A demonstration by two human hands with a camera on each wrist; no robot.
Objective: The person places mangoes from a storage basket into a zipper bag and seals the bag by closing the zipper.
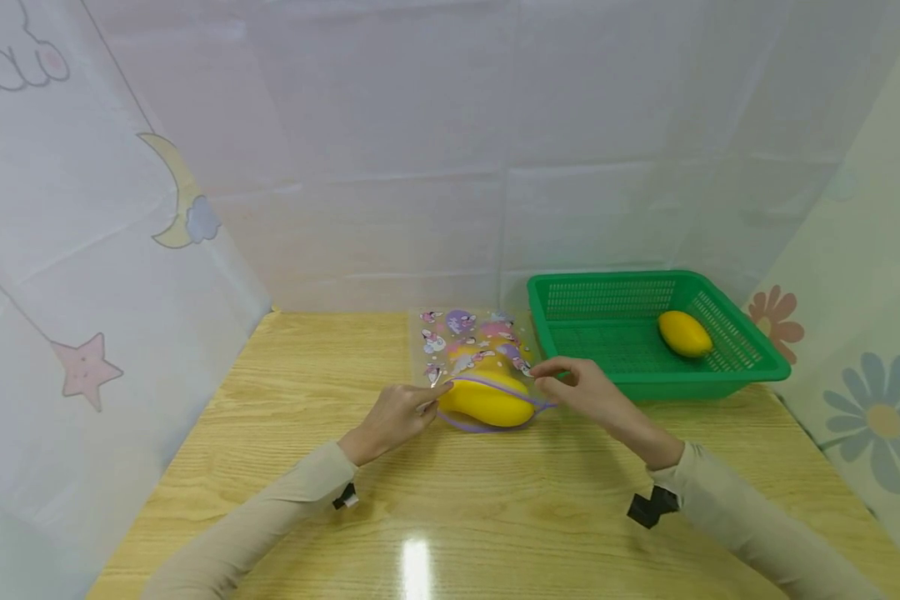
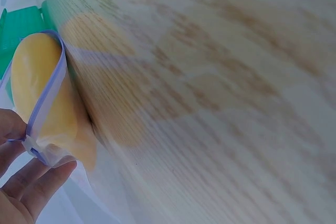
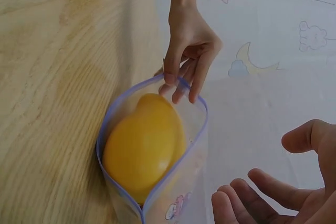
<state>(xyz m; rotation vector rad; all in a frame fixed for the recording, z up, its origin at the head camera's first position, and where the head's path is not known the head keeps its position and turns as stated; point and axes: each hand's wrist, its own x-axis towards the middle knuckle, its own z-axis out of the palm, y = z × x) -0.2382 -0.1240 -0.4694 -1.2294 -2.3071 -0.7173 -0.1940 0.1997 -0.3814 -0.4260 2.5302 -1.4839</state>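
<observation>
A clear zip bag (image 1: 433, 343) with a cartoon print and a purple zip edge lies on the table, its mouth facing me and spread wide. Inside, right at the mouth, sits a yellow mango (image 1: 487, 406); more yellow shows through the printed film behind it. My left hand (image 1: 397, 419) pinches the left corner of the mouth, thumb and fingers on the zip edge (image 2: 46, 93). Beside the right end of the mouth is my right hand (image 1: 588, 390). In the right wrist view its fingers (image 3: 262, 182) are loosely bent and apart, with nothing between them.
Close behind my right hand stands a green plastic basket (image 1: 645, 390) with one yellow mango (image 1: 685, 333) in its right part. The wooden table (image 1: 487, 508) meets cloth-covered walls (image 1: 390, 167) at the back and sides.
</observation>
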